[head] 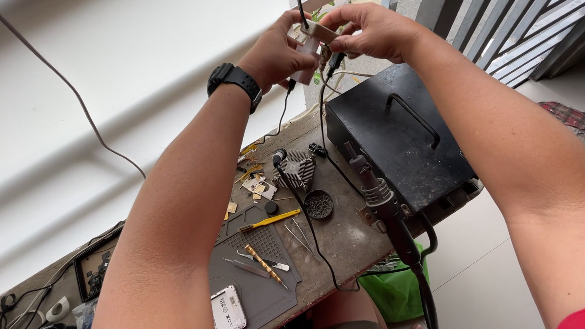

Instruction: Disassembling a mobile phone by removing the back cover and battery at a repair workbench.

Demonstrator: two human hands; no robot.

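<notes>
Nearest on the wooden bench (pixel 349 235) lies a grey work mat (pixel 259 286) with a white phone back (pixel 227 313) at its near edge, tweezers (pixel 248 267) and a gold-striped screwdriver (pixel 266 264) beside it, and a yellow-handled tool (pixel 270 220) farther up. Past the mat sit a round black dish (pixel 319 204) and a finned metal block (pixel 295 168). On the right stands a black box with a handle (pixel 398 139), a black hot-air wand (pixel 382 203) hanging at its near corner. Farthest off, held up over the bench's far end, the left hand (pixel 278 52), a black watch (pixel 235 81) on its wrist, and the right hand (pixel 373 28) pinch a small pale flat piece (pixel 317 35) between closed fingertips, black cables hanging from it.
</notes>
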